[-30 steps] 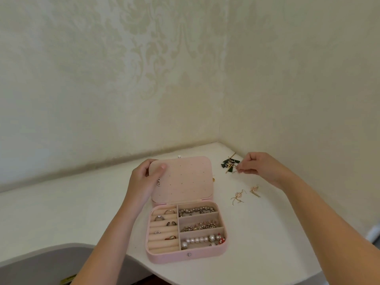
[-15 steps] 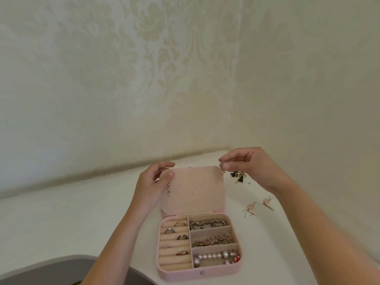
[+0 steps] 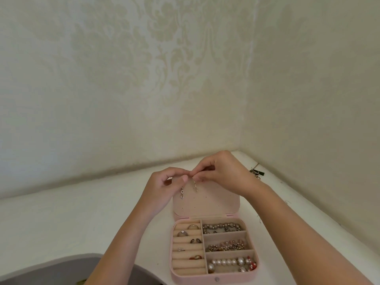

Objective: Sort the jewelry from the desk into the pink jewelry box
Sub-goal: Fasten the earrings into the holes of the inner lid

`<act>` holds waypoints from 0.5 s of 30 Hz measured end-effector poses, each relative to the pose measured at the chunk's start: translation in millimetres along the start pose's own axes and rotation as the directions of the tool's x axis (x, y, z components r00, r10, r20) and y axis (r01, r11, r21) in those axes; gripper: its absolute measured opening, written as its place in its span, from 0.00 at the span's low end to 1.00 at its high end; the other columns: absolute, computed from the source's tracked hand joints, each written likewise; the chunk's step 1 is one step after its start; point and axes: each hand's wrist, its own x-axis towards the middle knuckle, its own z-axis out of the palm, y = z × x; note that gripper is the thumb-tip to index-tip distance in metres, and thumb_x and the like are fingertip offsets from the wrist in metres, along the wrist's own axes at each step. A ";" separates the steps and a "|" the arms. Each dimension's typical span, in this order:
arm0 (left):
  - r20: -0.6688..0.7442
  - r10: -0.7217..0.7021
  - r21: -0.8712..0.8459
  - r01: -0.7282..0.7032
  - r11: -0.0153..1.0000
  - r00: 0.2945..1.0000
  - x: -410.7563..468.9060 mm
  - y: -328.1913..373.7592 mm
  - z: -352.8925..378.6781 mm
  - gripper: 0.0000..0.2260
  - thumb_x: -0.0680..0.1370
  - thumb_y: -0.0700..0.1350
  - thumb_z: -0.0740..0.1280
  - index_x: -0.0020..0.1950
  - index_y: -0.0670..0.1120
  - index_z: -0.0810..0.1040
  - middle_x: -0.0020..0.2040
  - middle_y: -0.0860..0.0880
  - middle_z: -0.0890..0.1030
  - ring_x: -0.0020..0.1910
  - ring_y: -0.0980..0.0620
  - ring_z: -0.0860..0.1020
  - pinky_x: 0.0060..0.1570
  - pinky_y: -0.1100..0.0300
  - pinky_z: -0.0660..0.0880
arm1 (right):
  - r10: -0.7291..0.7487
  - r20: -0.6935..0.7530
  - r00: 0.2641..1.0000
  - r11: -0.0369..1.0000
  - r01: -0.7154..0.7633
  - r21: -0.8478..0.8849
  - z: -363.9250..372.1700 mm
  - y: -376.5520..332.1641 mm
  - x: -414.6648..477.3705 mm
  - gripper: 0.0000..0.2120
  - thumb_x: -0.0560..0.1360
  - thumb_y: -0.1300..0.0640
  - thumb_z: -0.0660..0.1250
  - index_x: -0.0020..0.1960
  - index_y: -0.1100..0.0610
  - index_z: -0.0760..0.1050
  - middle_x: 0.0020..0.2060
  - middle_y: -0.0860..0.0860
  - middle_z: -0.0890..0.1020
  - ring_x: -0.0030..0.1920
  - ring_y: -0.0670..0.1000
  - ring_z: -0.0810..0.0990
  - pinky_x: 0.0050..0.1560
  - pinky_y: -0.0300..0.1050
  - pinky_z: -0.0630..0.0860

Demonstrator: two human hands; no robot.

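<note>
The right hand (image 3: pixel 224 173) pinches a thin metallic drop earring (image 3: pixel 195 185) against the open lid (image 3: pixel 216 200) of the pink rectangular jewelry box (image 3: pixel 216 279). The left hand (image 3: pixel 162 186) grips the lid's top edge.

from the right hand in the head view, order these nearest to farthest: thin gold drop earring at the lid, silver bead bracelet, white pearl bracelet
1. Thin gold drop earring, pinched by the right hand against the pink box lid.
2. Silver bead bracelet, back right compartment.
3. White pearl bracelet, front right compartment.
</note>
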 end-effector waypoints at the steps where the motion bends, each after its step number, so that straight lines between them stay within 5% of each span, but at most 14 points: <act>1: 0.006 -0.004 -0.017 0.004 1.000 1.000 0.0 0.1 -0.5 0.05 0.73 0.46 0.70 0.47 0.49 0.84 0.46 0.52 0.84 0.47 0.58 0.80 0.45 0.68 0.73 | -0.010 -0.006 1.000 1.000 0.010 -0.006 0.9 0.6 1.2 0.04 0.70 0.62 0.73 0.43 0.55 0.84 0.34 0.49 0.84 0.35 0.40 0.79 0.42 0.32 0.74; 15: -0.009 -0.107 -0.241 0.102 0.965 0.994 2.2 2.6 8.3 0.08 0.66 0.47 0.72 0.44 0.49 0.86 0.48 0.49 0.85 0.49 0.56 0.81 0.48 0.68 0.73 | -0.223 -0.087 0.971 0.964 0.206 -0.170 7.5 12.1 7.1 0.04 0.72 0.61 0.72 0.44 0.54 0.84 0.40 0.48 0.80 0.40 0.45 0.75 0.40 0.32 0.69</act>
